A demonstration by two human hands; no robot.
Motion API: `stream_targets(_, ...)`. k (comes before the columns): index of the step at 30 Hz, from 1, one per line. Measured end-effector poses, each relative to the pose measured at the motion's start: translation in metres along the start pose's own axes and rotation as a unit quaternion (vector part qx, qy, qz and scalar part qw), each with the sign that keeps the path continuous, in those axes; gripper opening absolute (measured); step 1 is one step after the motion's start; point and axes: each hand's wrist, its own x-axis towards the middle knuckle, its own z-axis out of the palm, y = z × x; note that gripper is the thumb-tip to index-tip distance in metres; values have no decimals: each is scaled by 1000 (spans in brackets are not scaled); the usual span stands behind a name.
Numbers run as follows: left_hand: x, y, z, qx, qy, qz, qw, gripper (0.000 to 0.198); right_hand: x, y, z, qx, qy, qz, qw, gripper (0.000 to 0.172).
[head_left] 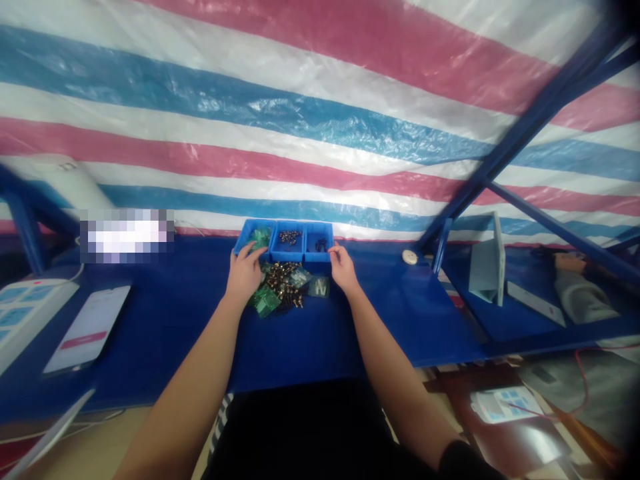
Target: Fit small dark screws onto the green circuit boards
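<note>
Three small blue bins stand in a row at the back of the blue table (165, 320): the left bin (255, 240) holds green circuit boards, the middle bin (289, 241) brass parts, the right bin (318, 244) dark parts. In front of them lies a pile of brass parts and green boards (281, 287). My left hand (245, 270) rests at the pile's left side, fingers curled near the left bin's front edge. My right hand (343, 267) is at the right bin's front corner, fingers pinched together; what they hold is too small to make out.
A phone (90, 330) and a white power strip (20, 313) lie at the left. A small white round object (410, 257) sits right of the bins. Blue frame bars (525, 133) cross at the right; another person's sleeve (583, 297) rests on the neighbouring table beside a tablet stand (487, 263).
</note>
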Motion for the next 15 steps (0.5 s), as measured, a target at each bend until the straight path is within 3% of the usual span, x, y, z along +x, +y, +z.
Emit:
stream_targets(3, -3, 6, -3, -9, -3, -44, 999, 43, -3, -12, -1, -30, 23, -29, 999, 24)
stream_targets(5, -6, 16, -7, -7, 31, -85, 996, 42, -7, -24, -1, -63, 59, -79, 993, 24)
stream_targets(7, -10, 29, -11, -16, 86, -62, 994, 38, -13, -37, 1, -79, 73, -111, 988, 23)
stream_targets(9, -15, 43, -12, -56, 110, 8, 992, 35, -19, -47, 7, -74, 37, -134, 988, 22)
stream_targets(12, -22, 60, -8, -110, 35, 103, 988, 31, -28, -56, 17, -41, -32, -163, 985, 21)
stream_targets(15, -26, 68, -1, -115, -14, 147, 982, 28, -34, -57, 24, -26, -81, -161, 983, 22)
